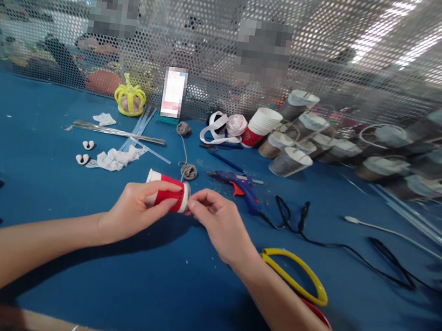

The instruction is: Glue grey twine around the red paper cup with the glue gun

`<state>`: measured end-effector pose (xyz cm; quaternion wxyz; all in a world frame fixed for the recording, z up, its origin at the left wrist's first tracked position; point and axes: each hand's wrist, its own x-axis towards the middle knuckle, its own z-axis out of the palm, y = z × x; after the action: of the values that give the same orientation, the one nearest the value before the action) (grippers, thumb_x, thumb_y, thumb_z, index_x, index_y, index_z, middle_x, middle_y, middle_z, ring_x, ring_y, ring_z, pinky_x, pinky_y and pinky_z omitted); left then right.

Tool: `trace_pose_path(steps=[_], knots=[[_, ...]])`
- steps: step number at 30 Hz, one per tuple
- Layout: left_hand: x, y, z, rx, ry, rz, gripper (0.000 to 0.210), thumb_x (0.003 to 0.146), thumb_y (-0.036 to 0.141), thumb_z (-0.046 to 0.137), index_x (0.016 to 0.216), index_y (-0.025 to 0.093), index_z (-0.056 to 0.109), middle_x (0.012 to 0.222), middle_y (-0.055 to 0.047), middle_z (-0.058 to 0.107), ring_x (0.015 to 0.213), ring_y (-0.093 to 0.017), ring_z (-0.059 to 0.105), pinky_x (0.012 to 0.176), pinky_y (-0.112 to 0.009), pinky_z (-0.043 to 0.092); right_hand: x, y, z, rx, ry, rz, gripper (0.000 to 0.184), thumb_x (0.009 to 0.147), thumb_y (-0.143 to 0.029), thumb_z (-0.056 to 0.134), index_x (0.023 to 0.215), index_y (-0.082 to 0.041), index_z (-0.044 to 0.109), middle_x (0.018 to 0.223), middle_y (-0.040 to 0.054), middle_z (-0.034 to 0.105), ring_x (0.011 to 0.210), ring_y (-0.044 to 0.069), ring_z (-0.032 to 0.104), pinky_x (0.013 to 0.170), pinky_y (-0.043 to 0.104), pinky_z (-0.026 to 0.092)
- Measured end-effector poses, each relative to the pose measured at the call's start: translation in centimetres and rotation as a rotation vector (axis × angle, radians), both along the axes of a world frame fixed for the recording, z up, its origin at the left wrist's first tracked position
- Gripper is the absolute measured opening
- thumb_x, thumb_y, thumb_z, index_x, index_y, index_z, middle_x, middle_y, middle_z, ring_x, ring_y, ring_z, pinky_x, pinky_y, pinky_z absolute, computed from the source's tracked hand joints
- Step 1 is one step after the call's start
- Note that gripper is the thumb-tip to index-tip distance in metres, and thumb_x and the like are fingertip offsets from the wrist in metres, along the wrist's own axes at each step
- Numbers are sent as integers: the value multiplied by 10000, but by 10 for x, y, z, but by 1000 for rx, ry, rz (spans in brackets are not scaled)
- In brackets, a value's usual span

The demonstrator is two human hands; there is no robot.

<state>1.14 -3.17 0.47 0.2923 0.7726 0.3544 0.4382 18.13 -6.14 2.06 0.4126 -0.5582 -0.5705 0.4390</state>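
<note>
A red and white paper cup lies on its side in the air above the blue table, my left hand wrapped round it with thumb and fingers. Its wider white rim points left, its base right. Grey yarn seems to lie at the base edge. My right hand is closed in a pinch right at that base; what its fingertips hold is too small to make out. Just beyond the cup sits a small ball of grey yarn, joined by a strand to another grey ball.
A blue glue gun with a black cable lies right of the cup. Yellow-handled scissors rest beside my right forearm. Stacked paper cups and several grey-wrapped cups stand at back right. Left are glue sticks, white scraps and a phone.
</note>
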Motion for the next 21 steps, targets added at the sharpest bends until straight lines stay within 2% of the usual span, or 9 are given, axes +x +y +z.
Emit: trace_pose_path(steps=[11,21], knots=[[1,2,-3,-195,-106,-16,191,773,184,565,936,153,659,901,-48,715,729,-139,669,648,-202,558,0,1,3,-55,48,2,161,772,-307,531,688,-178,576,644,-15,559,594,101,479,607,245,395],[3,1,-1,-226,-118,-11,183,755,167,578,916,152,665,858,-38,724,693,-126,670,640,-190,559,1,1,0,-39,-13,-2,109,742,-276,548,698,-178,568,632,-15,556,610,116,497,619,265,405]])
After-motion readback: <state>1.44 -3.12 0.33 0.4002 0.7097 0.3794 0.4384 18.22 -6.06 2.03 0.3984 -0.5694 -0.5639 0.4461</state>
